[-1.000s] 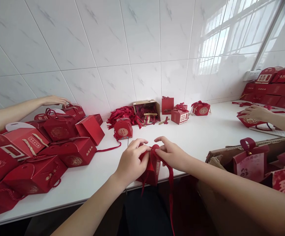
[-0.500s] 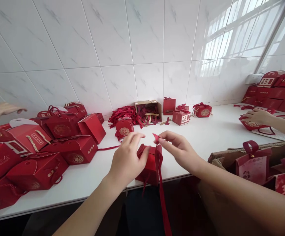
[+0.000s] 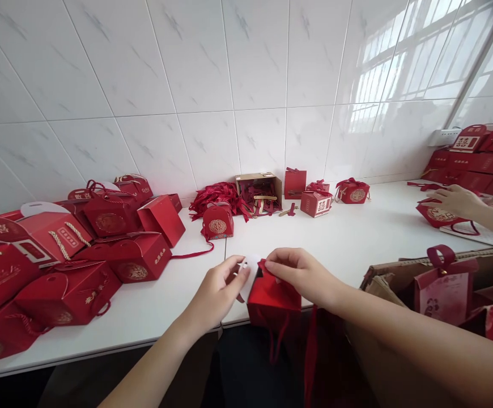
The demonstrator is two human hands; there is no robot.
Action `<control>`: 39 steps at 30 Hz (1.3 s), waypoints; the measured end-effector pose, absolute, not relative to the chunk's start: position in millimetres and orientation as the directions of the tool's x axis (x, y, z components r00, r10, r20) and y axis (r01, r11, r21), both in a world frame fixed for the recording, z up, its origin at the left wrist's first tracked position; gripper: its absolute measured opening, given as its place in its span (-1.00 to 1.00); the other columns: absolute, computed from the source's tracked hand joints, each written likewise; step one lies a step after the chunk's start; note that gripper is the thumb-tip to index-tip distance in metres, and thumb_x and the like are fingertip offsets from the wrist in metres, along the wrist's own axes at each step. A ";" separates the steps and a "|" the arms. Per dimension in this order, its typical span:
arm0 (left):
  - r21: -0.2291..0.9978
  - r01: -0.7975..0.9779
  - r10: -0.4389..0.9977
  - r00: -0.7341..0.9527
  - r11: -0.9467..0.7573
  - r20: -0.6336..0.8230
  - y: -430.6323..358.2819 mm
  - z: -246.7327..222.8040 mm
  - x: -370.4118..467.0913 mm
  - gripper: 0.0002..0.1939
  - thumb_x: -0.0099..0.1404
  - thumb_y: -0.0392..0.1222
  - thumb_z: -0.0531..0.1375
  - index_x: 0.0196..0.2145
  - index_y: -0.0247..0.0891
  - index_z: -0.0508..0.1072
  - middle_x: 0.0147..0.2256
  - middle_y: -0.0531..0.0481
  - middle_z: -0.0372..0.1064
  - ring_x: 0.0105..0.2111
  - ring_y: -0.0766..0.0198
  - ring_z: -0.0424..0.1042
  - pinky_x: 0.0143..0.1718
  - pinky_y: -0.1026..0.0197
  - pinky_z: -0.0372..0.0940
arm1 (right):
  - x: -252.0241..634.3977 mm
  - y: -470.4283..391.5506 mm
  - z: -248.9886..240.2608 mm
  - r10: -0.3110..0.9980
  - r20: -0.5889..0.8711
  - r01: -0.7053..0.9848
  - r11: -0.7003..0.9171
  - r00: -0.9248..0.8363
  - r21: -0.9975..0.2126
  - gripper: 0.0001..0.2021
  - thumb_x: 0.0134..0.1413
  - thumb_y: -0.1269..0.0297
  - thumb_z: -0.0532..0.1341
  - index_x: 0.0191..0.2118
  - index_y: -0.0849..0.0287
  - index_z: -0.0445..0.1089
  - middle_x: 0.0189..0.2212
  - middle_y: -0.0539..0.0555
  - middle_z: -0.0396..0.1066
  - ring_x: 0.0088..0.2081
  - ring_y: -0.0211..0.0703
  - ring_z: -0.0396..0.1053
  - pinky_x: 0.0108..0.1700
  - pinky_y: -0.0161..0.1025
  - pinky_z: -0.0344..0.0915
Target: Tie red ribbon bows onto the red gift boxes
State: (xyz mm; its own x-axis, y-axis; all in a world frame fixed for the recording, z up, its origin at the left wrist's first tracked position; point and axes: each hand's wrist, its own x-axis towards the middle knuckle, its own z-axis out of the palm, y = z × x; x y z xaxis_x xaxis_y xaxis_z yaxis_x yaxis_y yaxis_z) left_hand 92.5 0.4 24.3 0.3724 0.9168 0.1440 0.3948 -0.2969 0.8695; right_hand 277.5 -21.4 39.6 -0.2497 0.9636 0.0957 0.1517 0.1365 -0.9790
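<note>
Pale flap (image 3: 251,273) of the red box (image 3: 275,296) is pinched by a half-curled left hand (image 3: 220,286), ribbon (image 3: 262,264) by the right hand's (image 3: 300,272) closed fingertips — threading apparently underway, a steadied flap needed.

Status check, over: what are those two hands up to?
Left grip pinching a white flap; right grip pinching a red piece, likely ribbon. Red box at the table's edge. Red strip hanging alongside.

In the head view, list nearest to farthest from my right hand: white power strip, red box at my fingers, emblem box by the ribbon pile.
1. Red box: directly at your right hand.
2. Emblem box: farther back, leftward.
3. White power strip: far right, farthest back.
</note>
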 end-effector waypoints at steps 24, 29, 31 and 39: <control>0.938 0.252 0.897 0.427 -0.239 0.114 2.7 16.9 100.0 -0.84 0.22 -0.17 0.00 -0.45 -0.24 0.30 -0.49 0.08 0.21 -0.45 0.33 0.26 -0.44 0.30 0.28 | 270.3 -19.6 30.0 0.952 0.208 0.573 0.302 -0.225 -0.762 -0.85 0.04 0.28 0.12 -0.40 0.18 0.42 -0.59 -0.04 0.33 -0.52 -0.28 0.21 -0.44 -0.31 0.15; 0.720 0.595 0.933 0.262 -0.357 0.246 24.7 1.1 76.0 -0.85 0.17 -0.17 0.01 -0.50 -0.22 0.28 -0.52 0.09 0.24 -0.48 0.31 0.25 -0.44 0.28 0.18 | 278.1 -23.8 26.9 0.849 0.404 0.651 0.523 -0.340 -0.550 -0.71 -0.01 0.31 0.20 -0.11 0.14 0.33 -0.15 0.11 0.36 -0.12 -0.09 0.27 -0.07 -0.15 0.22; 0.580 0.756 0.952 0.210 -0.303 0.224 36.9 -6.3 56.8 -0.84 0.16 -0.18 0.00 -0.55 -0.21 0.24 -0.55 0.09 0.24 -0.49 0.29 0.25 -0.47 0.28 0.14 | 281.2 -25.9 26.1 0.813 0.434 0.730 0.559 -0.388 -0.394 -0.58 0.00 0.26 0.20 0.03 0.13 0.25 0.01 0.17 0.25 0.06 0.05 0.13 0.06 -0.01 0.12; 0.309 0.950 0.991 0.009 -0.050 0.135 64.5 -18.1 -3.9 -0.86 0.03 -0.17 0.07 -0.48 -0.21 0.41 -0.34 -0.11 0.39 -0.32 0.04 0.37 -0.39 0.17 0.20 | 294.9 -29.4 42.8 0.970 0.027 0.863 0.226 -0.241 -0.452 -0.08 -0.14 -0.26 0.13 0.26 0.23 -0.08 0.13 0.32 0.08 0.04 0.20 0.20 -0.07 -0.01 0.25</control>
State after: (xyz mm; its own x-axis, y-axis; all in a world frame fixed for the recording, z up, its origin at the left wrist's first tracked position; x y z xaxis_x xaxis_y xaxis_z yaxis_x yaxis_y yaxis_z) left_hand -3.9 64.5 -18.1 0.0086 0.9907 0.1354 0.9498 -0.0504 0.3088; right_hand 294.9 -29.4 42.8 -0.2406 0.9703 0.0266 0.8630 0.2264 -0.4517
